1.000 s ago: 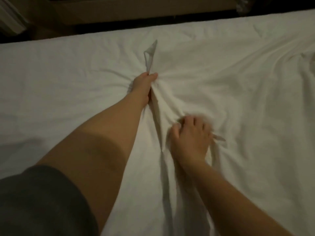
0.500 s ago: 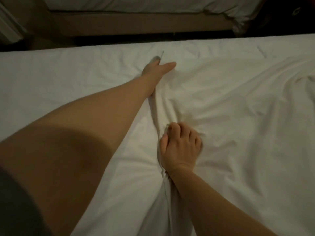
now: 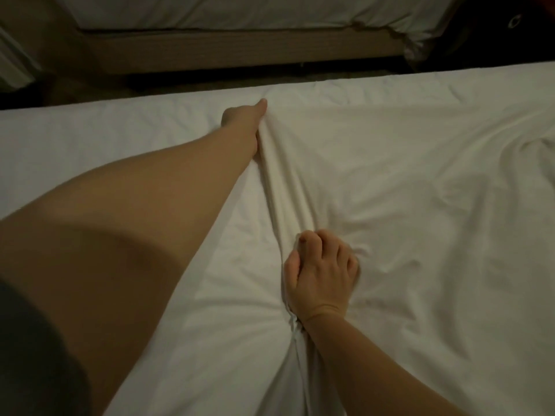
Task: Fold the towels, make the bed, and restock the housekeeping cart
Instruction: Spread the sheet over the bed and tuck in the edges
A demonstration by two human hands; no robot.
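A white sheet [image 3: 420,190] lies creased over the bed. A raised fold [image 3: 285,187] runs across it between my two hands. My left hand [image 3: 244,117] is stretched out to the far edge of the bed and holds the far end of that fold, thumb pointing forward and fingers hidden beneath. My right hand [image 3: 321,271] is closer to me, its fingers curled into bunched sheet at the near end of the fold. Wrinkles spread out from it.
Beyond a narrow dark strip of floor [image 3: 210,82] stands a second bed with a brown base [image 3: 240,52] and white bedding [image 3: 240,10]. A dark object [image 3: 510,25] sits at the top right. A dark sleeve [image 3: 30,355] fills the lower left corner.
My left hand has carried the sheet's end farther away, to the far edge of the bed, stretching the fold out. My right hand has kept its grip on the bunched sheet.
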